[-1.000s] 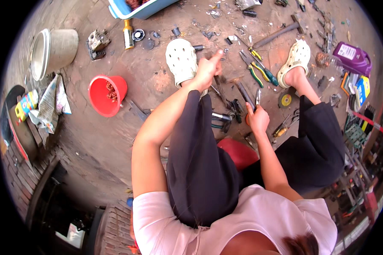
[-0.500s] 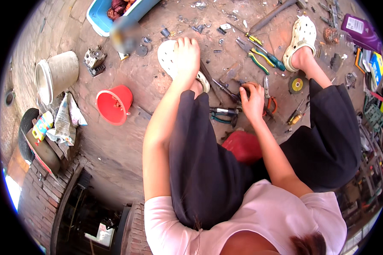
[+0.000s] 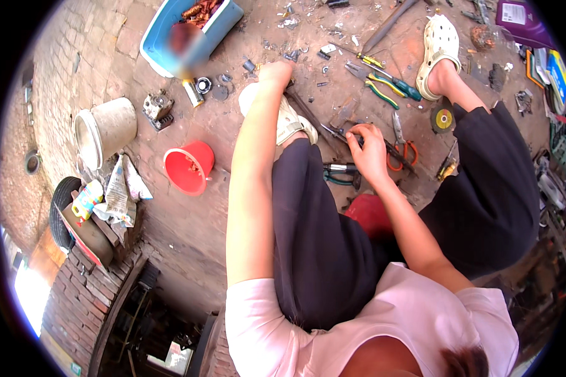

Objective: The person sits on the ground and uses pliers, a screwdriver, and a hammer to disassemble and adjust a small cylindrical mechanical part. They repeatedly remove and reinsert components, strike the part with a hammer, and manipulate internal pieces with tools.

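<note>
My left hand [image 3: 274,75] reaches beyond the white clog on my left foot [image 3: 289,121], its fingers bent downward and mostly hidden, beside small dark pieces. My right hand [image 3: 368,147] has its fingers curled on a slim metal tool [image 3: 336,134] low over the ground. A long dark bar [image 3: 302,107] lies left of that hand; orange-handled snips [image 3: 409,158] lie just right of it. Farther forward are green-and-yellow pliers [image 3: 382,92] and screwdrivers [image 3: 404,86]. A cutting disc [image 3: 443,118] is beside my right leg, and black cylindrical tools [image 3: 341,169] lie below my right hand.
A blue tub [image 3: 214,44] with reddish contents is at the top. Left are a red bucket [image 3: 185,183], a pale bucket [image 3: 113,125], a greasy metal part [image 3: 157,107] and piled bags [image 3: 121,195]. A hammer [image 3: 383,31], purple jug [image 3: 522,19] and assorted hardware lie forward and right.
My left hand has moved forward, past the clog. My right hand has moved up and left from the handle it gripped a second ago to the slim tool. The view has also shifted.
</note>
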Tool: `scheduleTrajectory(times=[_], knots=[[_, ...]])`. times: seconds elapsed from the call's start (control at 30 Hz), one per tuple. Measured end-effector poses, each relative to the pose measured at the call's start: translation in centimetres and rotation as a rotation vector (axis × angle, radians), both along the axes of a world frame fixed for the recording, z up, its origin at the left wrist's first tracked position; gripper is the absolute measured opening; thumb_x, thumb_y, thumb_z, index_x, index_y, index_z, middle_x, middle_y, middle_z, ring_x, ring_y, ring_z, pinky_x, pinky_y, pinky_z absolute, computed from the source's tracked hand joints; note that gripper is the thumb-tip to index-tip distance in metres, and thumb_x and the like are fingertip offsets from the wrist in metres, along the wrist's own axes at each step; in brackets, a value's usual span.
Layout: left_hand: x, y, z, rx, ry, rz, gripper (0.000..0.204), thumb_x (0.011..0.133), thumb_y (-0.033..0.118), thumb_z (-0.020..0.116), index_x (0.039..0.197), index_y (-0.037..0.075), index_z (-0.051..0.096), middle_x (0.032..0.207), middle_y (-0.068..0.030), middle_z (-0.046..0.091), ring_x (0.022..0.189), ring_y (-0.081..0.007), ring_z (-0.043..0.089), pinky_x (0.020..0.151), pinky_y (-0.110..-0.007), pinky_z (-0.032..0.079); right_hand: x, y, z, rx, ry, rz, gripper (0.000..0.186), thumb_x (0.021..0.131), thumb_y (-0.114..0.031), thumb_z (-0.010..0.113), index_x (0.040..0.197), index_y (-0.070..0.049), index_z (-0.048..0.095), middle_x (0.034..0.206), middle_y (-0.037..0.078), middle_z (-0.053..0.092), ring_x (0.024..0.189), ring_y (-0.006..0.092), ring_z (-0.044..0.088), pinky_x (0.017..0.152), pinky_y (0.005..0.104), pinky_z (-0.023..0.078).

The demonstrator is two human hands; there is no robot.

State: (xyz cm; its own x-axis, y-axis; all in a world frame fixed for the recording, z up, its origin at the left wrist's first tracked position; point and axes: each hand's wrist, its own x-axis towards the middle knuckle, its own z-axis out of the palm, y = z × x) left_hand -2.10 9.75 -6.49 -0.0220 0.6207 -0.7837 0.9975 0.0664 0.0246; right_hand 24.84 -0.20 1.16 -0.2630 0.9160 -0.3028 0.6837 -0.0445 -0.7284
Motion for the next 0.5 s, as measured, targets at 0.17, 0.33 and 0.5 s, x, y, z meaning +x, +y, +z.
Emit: scheduleTrajectory(times=[0.17, 0.33, 0.5], knots=[[-1.2, 0.3, -0.8, 0.071, 0.003, -0.117, 0.022, 0.073, 0.008, 0.065, 0.094, 0.008, 0.072, 0.102, -0.0139, 0.069, 0.097, -0.0299, 0.066, 0.081, -0.040, 0.054, -0.2, 0.9, 1.8, -0.040, 0.043, -0.032, 0.016, 0.084, -0.016, 0.066, 0.087, 0.000, 0.068, 0.092, 0.016, 0.064, 0.093, 0.0327, 0.059, 0.083, 0.0395, 0.046], [-0.8, -1.3, -2.4, 0.180, 0.111, -0.059, 0.019, 0.072, 0.012, 0.068, 0.089, 0.008, 0.074, 0.098, -0.0126, 0.071, 0.092, -0.0286, 0.069, 0.077, -0.040, 0.055, -0.3, 0.7, 2.4, -0.097, 0.115, -0.046, 0.017, 0.084, -0.016, 0.066, 0.086, 0.000, 0.068, 0.091, 0.016, 0.064, 0.090, 0.0329, 0.060, 0.081, 0.0398, 0.046], [0.5, -0.3, -1.4, 0.136, 0.111, -0.044, 0.022, 0.082, 0.011, 0.060, 0.101, 0.011, 0.072, 0.103, -0.0111, 0.070, 0.094, -0.0245, 0.069, 0.079, -0.036, 0.052, -0.3, 0.7, 2.3, -0.108, 0.161, -0.069, 0.017, 0.083, -0.016, 0.066, 0.087, 0.000, 0.068, 0.089, 0.016, 0.064, 0.088, 0.0328, 0.060, 0.080, 0.0396, 0.047]])
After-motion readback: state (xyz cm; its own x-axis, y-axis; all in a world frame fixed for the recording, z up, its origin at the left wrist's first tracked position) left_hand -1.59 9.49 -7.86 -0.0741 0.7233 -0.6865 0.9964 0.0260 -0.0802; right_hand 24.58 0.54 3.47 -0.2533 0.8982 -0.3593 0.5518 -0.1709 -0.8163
